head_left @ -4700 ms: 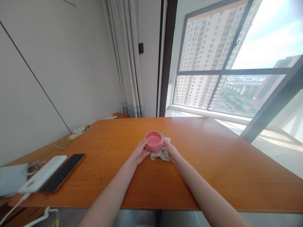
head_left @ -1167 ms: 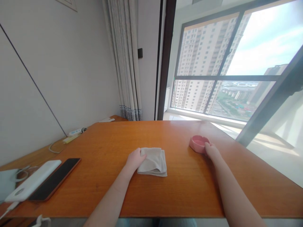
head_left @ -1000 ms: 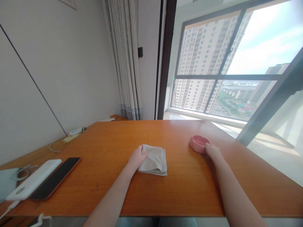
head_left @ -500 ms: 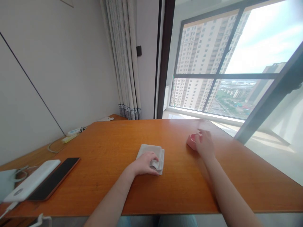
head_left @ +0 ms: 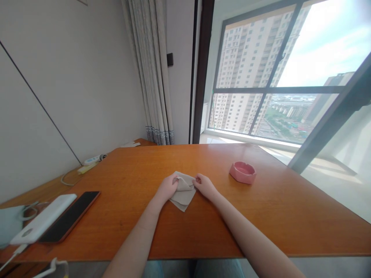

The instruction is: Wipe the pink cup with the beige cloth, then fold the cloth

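A light grey folded cloth (head_left: 184, 196) lies turned cornerwise in the middle of the wooden table (head_left: 130, 173), one corner pointing toward me. My left hand (head_left: 169, 186) pinches its left side, fingers closed on the fabric. At the opposite corner my right hand (head_left: 204, 184) grips the cloth between thumb and fingers. Between the two hands the upper layer is lifted in a loose fold. To the right of my right hand, apart from it, stands a pink angular ashtray (head_left: 243, 177).
A white power bank (head_left: 46, 220) with a cable and a dark phone (head_left: 71, 216) lie at the left of the table. A power strip (head_left: 92, 160) sits along the wall. Beyond the table's right edge is a large window (head_left: 275, 90).
My right hand has left the pink ashtray and come over to the cloth. The cloth has been turned, and my left hand has shifted from lying over it to pinching its side.
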### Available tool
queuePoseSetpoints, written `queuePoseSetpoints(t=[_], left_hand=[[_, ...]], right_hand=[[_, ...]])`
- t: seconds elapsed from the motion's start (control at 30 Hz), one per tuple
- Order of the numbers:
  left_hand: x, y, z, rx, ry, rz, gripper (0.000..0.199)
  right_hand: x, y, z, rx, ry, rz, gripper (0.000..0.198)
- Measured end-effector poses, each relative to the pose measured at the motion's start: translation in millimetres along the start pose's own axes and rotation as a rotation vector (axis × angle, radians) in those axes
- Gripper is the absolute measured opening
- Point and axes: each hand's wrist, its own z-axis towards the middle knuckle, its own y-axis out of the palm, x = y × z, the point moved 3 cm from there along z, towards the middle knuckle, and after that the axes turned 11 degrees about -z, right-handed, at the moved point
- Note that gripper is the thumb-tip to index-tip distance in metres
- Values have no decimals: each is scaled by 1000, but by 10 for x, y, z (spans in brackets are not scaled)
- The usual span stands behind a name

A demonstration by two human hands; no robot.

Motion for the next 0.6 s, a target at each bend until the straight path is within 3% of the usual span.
queuePoseSetpoints(t=[0.13,0.33,0.43,0.53,0.6], left_hand=[[39,-43,30,99,-20,-93,19],[170,-20,-11,47,32,-115,19],[172,38,-45,-93,9,-108,22],[140,108,-89,-315,-63,-139,38],[120,112,-108,-332,-93,-104,46]], right_hand=[[87,-19,-1,-59,107,233,10],[56,-121,29,-11,56,156,11],[55,-130,1,-92,73,105,16],[66,-147,-24,-63,60,-42,22],[54,-149,-29,-23,24,-111,25]])
